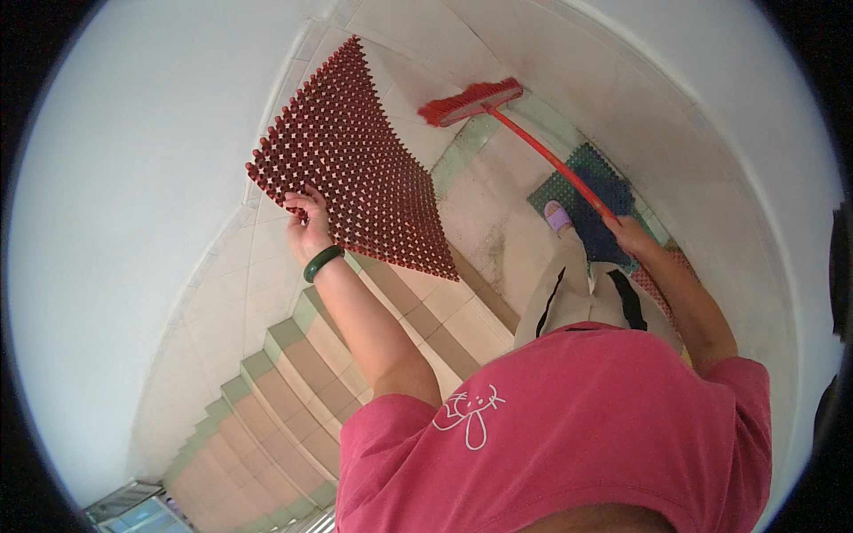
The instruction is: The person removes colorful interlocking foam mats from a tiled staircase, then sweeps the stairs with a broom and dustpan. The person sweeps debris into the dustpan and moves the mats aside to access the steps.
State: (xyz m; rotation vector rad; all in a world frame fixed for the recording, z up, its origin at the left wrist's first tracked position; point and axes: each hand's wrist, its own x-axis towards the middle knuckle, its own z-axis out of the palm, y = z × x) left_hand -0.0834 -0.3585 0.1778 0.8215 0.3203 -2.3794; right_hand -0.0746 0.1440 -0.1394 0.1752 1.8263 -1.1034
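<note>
My left hand [308, 223] grips the edge of a dark red perforated plastic floor mat [360, 160], with a dark green bangle on the wrist. The mat is lifted and tilted in front of the left wall, its far corner pointing up and away. In my right hand [630, 234] is the red handle [546, 156] of a push broom. The broom's red-bristled head [473, 101] lies out ahead, near the foot of the tiled wall, bristles facing away from me.
Tiled stairs [293, 360] with green edges run along the left. Blue and green perforated mats [600, 200] lie on the floor by my foot in a purple slipper [557, 216]. Dark dirt [492, 246] speckles the floor tiles. White walls [133, 200] rise on both sides.
</note>
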